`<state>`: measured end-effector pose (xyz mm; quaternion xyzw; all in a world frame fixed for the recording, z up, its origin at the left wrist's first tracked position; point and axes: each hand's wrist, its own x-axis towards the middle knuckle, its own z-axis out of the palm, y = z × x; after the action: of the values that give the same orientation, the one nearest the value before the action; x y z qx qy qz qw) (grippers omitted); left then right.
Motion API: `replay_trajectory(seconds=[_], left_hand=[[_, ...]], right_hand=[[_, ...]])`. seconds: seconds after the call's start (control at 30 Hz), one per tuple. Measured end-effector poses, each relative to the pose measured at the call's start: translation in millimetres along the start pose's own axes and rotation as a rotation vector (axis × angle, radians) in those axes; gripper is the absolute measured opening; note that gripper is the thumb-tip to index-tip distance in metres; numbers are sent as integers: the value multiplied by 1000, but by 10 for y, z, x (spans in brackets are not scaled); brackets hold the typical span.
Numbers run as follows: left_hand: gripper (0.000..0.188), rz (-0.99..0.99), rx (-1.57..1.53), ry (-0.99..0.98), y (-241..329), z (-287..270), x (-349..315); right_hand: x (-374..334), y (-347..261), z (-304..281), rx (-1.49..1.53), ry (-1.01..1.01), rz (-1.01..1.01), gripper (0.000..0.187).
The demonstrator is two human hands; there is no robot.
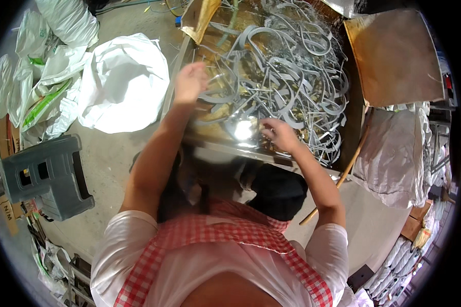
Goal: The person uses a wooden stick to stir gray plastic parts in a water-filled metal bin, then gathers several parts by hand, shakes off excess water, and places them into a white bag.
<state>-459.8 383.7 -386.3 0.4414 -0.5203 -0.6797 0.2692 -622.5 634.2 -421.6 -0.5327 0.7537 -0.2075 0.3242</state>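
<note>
White sack (100, 84) beside bin (241, 151)

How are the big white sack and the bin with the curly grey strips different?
The white sack looks floppy with a roundish mouth; the bin has straighter, stiffer sides. The sack shows white inside, while the bin holds a tangle of grey strips. The sack sits apart on the left, but the left hand and right hand are at the bin. Both are open on top.

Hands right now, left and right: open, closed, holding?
Left hand: fingers curled, motion-blurred; cannot tell whether it holds anything.
Right hand: fingers bent, near the tangled grey strips; cannot tell whether it grips one.
</note>
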Motion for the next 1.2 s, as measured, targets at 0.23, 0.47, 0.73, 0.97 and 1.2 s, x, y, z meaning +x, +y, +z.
replay_trajectory(seconds=[0.23, 0.47, 0.73, 0.97, 1.2], left_hand=[[27, 19, -560, 42, 394, -240, -32], [26, -130, -665, 61, 486, -400, -97], [30, 220, -128, 34, -13, -559, 34], [43, -310, -285, 172, -82, -3, -37], [32, -479, -433, -241, 87, 59, -181]], right_hand=[[1331, -687, 1138, -618, -174, -127, 101], [1712, -503, 1756, -428, -286, 225, 95], [1604, -675, 1274, -442, -451, -11, 43], [1188, -1003, 224, 307, -294, 158, 30], [685, -741, -454, 169, 333, 182, 24]])
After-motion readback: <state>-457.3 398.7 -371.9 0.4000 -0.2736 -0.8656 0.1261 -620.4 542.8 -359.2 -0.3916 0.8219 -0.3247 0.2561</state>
